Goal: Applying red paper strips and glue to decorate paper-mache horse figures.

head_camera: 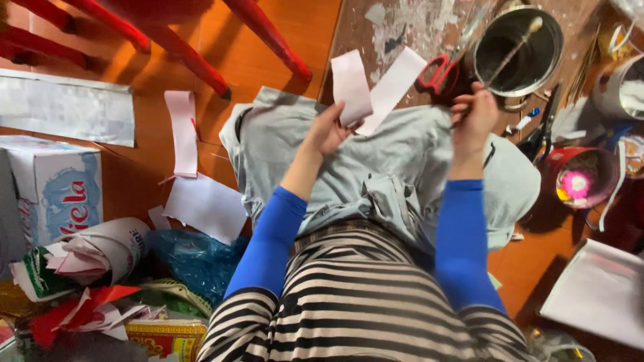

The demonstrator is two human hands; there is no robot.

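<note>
The left hand (327,131) is pinching pale pink paper strips (351,86); the right hand (473,115), fingers curled together, is gripping red-handled scissors (439,72) beside a round metal pot (518,50) holding a stirring stick (515,45).

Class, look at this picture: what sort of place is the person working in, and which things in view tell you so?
Probably a home craft corner on a wooden floor. The left hand holds pale paper strips, the right hand works red-handled scissors, and a metal pot and paper scraps lie about.

The scissors' (439,72) blades blur against the table, and the right hand (473,117) hides one handle (red).
</note>
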